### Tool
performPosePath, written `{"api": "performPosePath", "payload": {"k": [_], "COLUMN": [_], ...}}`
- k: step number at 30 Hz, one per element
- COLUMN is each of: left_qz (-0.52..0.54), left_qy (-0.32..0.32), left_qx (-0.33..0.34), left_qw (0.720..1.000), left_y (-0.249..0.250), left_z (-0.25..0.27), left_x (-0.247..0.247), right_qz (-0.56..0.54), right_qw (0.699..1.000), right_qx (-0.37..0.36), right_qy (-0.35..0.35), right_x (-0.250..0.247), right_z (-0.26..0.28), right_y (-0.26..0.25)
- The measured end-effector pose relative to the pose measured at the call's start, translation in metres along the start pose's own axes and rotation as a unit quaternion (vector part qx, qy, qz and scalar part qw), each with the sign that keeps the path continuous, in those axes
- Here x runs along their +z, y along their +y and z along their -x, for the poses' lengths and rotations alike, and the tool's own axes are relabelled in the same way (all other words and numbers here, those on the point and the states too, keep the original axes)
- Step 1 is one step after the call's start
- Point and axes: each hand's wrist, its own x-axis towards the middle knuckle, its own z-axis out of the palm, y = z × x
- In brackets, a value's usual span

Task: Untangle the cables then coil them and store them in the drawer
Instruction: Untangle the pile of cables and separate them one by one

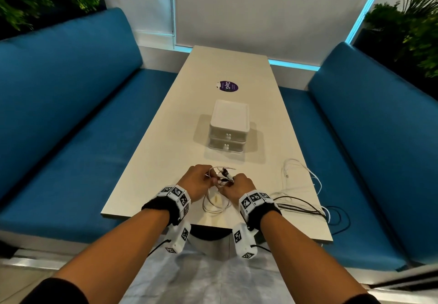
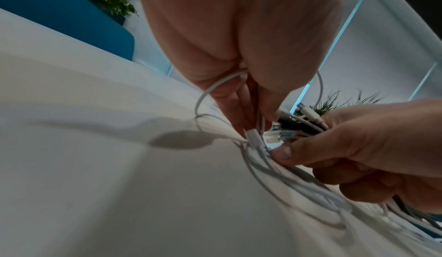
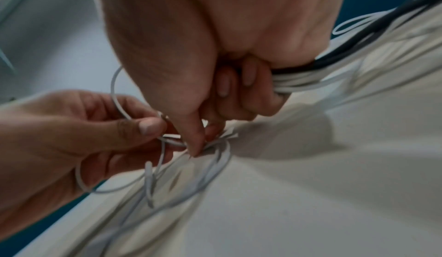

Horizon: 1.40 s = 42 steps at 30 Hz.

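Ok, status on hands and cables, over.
Left hand pinching white cable. Right hand gripping cable bundle, still tangled. Drawers shut. Loose cables trail right.

Bright overhead light, soft shadows, blurred wrist views

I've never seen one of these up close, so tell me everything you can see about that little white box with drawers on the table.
The drawer unit is a small off-white box, plastic by its look, with rounded corners and a flat lid-like top. Two drawers are stacked in its front, each with a small white knob; both are closed. It stands upright on the pale table, beyond both hands, with a purple round sticker behind it. Nothing touches it but the table.
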Motion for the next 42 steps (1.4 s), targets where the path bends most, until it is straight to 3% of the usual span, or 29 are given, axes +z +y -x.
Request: {"api": "performPosePath", "payload": {"k": [4,7,9,11,13,15,17,20,22,30,35,37,40,42], "left_qz": [-0.005,-0.159,-0.311,-0.417,-0.463,-0.516,-0.540,-0.469,-0.449,-0.537,-0.522,-0.533,-0.544,-0.513], "left_qy": [0.083,0.142,0.156,0.176,0.158,0.087,0.015,-0.045,-0.064,-0.079,-0.048,-0.042,-0.066,-0.098], "left_qx": [-0.049,-0.078,-0.083,-0.032,0.067,0.157,0.205,0.183,0.155,0.123,0.137,0.151,0.174,0.171], "left_qw": [0.995,0.974,0.934,0.891,0.870,0.837,0.816,0.863,0.878,0.831,0.841,0.832,0.818,0.835], "left_y": [-0.008,-0.011,-0.012,-0.007,0.003,0.016,0.027,0.040,0.048,0.060,0.058,0.061,0.066,0.063], "left_z": [-0.005,-0.005,-0.002,0.001,-0.001,-0.004,-0.005,-0.007,-0.008,-0.002,-0.001,0.000,0.002,-0.003], "left_x": [-0.019,-0.042,-0.047,-0.043,-0.032,-0.016,0.002,0.022,0.033,0.043,0.037,0.037,0.043,0.051], "right_qz": [-0.026,-0.047,-0.065,-0.080,-0.096,-0.115,-0.134,-0.161,-0.176,-0.181,-0.202,-0.212,-0.204,-0.189], "right_qw": [0.999,0.997,0.995,0.994,0.993,0.991,0.988,0.983,0.981,0.980,0.975,0.974,0.977,0.980], "right_qx": [0.030,0.056,0.070,0.069,0.055,0.041,0.032,0.019,0.010,-0.003,0.013,0.005,-0.015,-0.015], "right_qy": [-0.007,0.015,0.025,0.032,0.045,0.059,0.071,0.082,0.083,0.083,0.088,0.082,0.055,0.053], "right_x": [-0.006,-0.013,-0.017,-0.019,-0.023,-0.026,-0.032,-0.041,-0.045,-0.048,-0.047,-0.045,-0.043,-0.042], "right_z": [-0.008,-0.013,-0.015,-0.017,-0.016,-0.016,-0.014,-0.011,-0.007,0.000,0.005,0.005,0.005,0.006], "right_y": [0.011,0.022,0.025,0.026,0.024,0.024,0.023,0.021,0.020,0.024,0.023,0.023,0.025,0.027]}}
